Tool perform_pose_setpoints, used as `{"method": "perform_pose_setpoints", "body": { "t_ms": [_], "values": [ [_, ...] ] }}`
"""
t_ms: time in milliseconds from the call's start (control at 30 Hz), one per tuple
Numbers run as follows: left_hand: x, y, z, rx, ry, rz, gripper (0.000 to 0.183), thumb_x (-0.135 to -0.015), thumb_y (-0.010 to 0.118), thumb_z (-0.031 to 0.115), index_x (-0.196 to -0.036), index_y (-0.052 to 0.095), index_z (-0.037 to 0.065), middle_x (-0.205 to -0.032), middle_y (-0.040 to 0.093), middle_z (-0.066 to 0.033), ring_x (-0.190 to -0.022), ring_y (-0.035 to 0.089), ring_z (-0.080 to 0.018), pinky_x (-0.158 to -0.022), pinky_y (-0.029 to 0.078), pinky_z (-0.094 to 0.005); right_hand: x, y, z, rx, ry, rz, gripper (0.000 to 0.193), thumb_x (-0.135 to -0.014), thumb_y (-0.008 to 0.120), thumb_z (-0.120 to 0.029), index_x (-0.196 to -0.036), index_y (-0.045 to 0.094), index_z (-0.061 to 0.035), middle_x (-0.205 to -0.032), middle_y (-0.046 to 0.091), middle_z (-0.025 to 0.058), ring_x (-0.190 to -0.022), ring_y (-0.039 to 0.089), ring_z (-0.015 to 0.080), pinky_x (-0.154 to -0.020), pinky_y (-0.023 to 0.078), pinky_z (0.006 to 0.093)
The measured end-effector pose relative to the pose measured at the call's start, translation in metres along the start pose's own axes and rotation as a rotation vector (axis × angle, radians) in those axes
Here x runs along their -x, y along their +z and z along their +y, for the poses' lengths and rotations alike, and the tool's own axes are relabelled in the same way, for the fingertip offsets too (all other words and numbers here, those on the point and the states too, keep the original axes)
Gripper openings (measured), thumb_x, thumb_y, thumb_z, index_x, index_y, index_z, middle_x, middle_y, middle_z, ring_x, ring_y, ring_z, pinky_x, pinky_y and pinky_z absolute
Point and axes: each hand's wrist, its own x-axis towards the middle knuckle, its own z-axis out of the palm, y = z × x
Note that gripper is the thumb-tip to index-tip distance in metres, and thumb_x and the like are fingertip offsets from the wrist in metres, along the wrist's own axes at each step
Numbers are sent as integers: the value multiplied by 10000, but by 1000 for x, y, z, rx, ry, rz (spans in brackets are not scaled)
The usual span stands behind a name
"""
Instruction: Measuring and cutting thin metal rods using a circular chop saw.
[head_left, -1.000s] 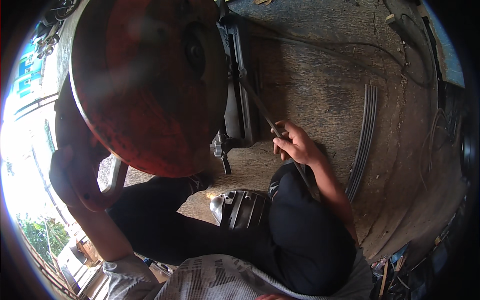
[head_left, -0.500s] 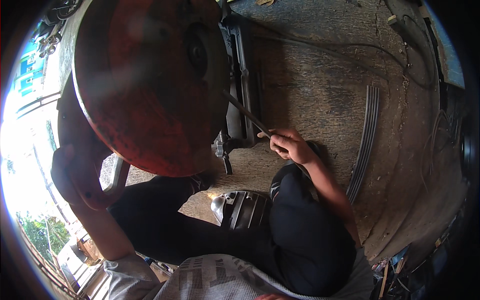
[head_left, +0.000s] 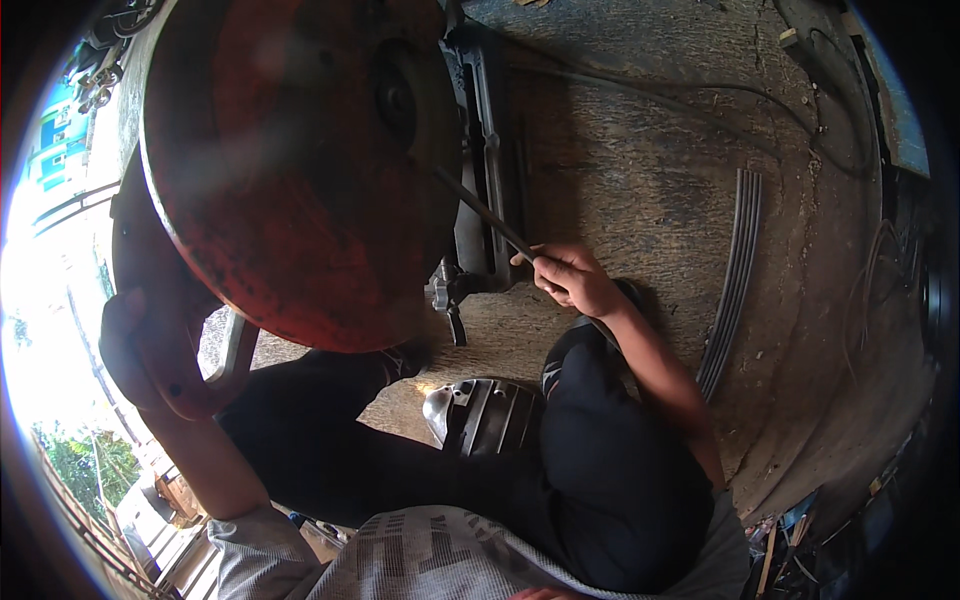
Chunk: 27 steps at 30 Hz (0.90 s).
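A large red and dark cut-off saw (head_left: 290,200) fills the upper left, its round blade and guard facing me. My left hand (head_left: 135,345) is wrapped round the saw's loop handle (head_left: 238,345). With closed fingers my right hand (head_left: 570,280) grips a thin dark metal rod (head_left: 490,218). The rod slants up and left, its far end in front of the round blade's lower right; whether it touches the blade I cannot tell. Behind the rod stands the saw's dark metal base with its vise (head_left: 480,170).
Several thin metal rods (head_left: 735,280) lie side by side on the worn wooden board (head_left: 640,200) at the right. A ribbed metal housing (head_left: 485,415) sits between my legs. Dark cables (head_left: 700,90) cross the board at the back. Scraps lie at the lower right.
My right hand has moved slightly up and left with the rod, whose far end reaches a little further over the blade. My left hand and the saw have shifted very slightly left.
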Motion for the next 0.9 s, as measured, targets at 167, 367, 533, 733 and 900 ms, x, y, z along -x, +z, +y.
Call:
{"method": "perform_pose_setpoints", "body": {
  "t_ms": [167, 367, 533, 733, 900],
  "values": [
    [-7, -27, 3, 5, 1, -115, 377, -832, 538, 271, -985, 549, -73, -890, 591, -146, -845, 572, -205, -800, 435, -318, -2, 1, 0, 9, -2, -5, 277, -978, 437, -203, -1133, 563, -10, -611, 385, -48, -456, 297, 3, -384, 248, 159],
    [-4, -9, 3, -70, 17, 69, 315, -834, 545, 261, -923, 566, -41, -802, 592, -101, -767, 570, -162, -730, 439, -269, -2, 1, -2, 4, 8, -13, 252, -975, 443, -192, -1085, 586, -17, -608, 387, -68, -489, 332, 4, -419, 276, 170],
    [-12, -36, 1, 35, -24, -108, 320, -821, 568, 249, -968, 554, -35, -837, 616, -109, -776, 583, -136, -716, 446, -230, -4, 3, -2, 14, 22, 3, 254, -976, 444, -198, -1073, 587, -12, -604, 386, -73, -490, 338, 4, -422, 283, 175],
    [-12, -29, -1, -12, -5, -114, 314, -824, 564, 247, -965, 554, -33, -837, 615, -107, -774, 582, -136, -715, 447, -233, -4, 2, 2, 76, -32, 17, 233, -968, 469, -192, -1048, 592, -10, -607, 410, -71, -496, 355, 4, -435, 302, 178],
    [-11, -35, 1, -59, 13, -113, 308, -827, 562, 246, -963, 555, -31, -836, 613, -106, -772, 580, -135, -713, 447, -235, -5, 5, 0, 121, -44, 54, 219, -964, 481, -197, -1009, 599, -18, -600, 412, -72, -509, 356, 9, -450, 312, 188]
  ]
}}
